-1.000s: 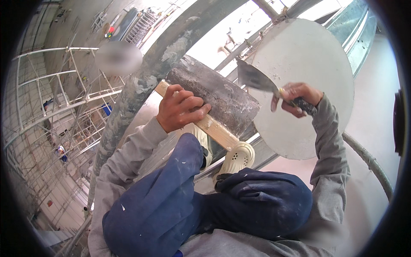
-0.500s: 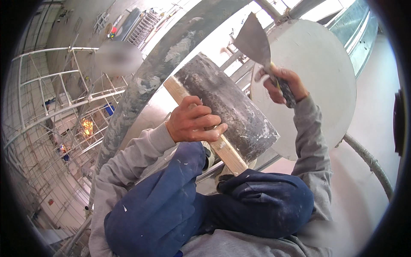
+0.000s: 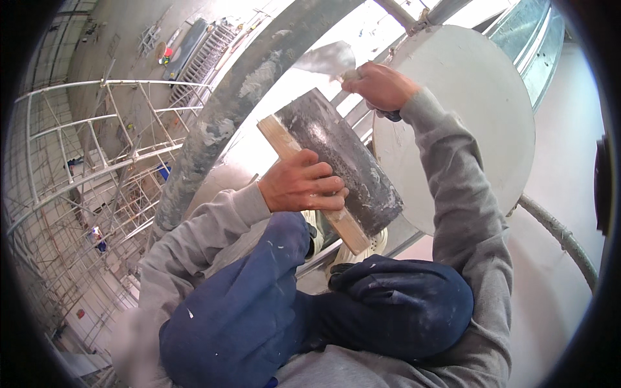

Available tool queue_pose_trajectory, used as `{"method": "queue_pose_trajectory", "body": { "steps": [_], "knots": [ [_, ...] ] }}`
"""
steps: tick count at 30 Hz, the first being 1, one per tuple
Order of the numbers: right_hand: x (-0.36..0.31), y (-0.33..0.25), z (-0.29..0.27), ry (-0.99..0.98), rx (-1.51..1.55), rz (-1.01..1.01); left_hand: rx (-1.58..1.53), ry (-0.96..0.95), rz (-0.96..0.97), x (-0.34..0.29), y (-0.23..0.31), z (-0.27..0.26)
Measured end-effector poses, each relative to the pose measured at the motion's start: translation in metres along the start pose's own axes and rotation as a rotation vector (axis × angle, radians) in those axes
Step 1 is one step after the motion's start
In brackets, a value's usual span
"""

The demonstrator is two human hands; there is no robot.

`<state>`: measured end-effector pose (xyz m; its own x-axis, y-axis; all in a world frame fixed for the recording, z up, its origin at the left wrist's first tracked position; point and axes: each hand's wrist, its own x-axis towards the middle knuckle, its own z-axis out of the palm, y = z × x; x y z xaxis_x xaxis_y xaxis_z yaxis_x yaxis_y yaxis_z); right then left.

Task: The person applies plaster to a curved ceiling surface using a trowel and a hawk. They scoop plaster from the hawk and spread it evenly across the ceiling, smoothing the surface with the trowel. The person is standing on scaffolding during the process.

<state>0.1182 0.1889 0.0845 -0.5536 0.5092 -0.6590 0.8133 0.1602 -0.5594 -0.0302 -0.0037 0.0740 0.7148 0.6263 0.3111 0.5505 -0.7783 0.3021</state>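
My left hand (image 3: pixel 303 184) is wrapped round the wooden back strip of a wide plastering blade (image 3: pixel 343 155). Its grey metal face is turned up and has pale smears along its lower end. Beyond the blade's upper right edge, my right hand (image 3: pixel 383 87) is closed on the handle of a putty knife (image 3: pixel 331 57). The knife's broad blade is blurred and points left, apart from the plastering blade. Most of its handle is hidden inside the hand; only a dark end shows below.
A large pale round disc (image 3: pixel 462 129) stands on the right beside a bare pipe (image 3: pixel 559 239). A thick smeared beam (image 3: pixel 249 87) slants across the left. White scaffolding (image 3: pixel 71 171) rises beyond it, far above a floor. My bent knees and light shoes (image 3: pixel 375 246) are below the blade.
My right hand has swung up and left, turning the putty knife from upright to pointing left. My left hand has tilted the plastering blade slightly and moved its lower end off my knee.
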Motion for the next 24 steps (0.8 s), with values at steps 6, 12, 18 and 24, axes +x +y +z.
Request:
{"method": "queue_pose_trajectory", "body": {
  "steps": [6,12,18,24],
  "knots": [
    [0.026,0.058,0.059,0.350,-0.044,-0.241,-0.044,0.062,-0.129,-0.018,0.006,0.004],
    [0.003,0.076,0.084,0.428,0.236,-0.307,-0.201,0.281,-0.609,-0.008,0.009,-0.014],
    [-0.019,0.074,0.114,0.415,0.456,-0.684,-0.080,0.153,-0.771,0.016,-0.003,-0.008],
    [-0.056,0.037,0.104,0.309,0.336,-0.317,0.013,0.220,-0.811,0.046,-0.027,-0.004]
  ]
}}
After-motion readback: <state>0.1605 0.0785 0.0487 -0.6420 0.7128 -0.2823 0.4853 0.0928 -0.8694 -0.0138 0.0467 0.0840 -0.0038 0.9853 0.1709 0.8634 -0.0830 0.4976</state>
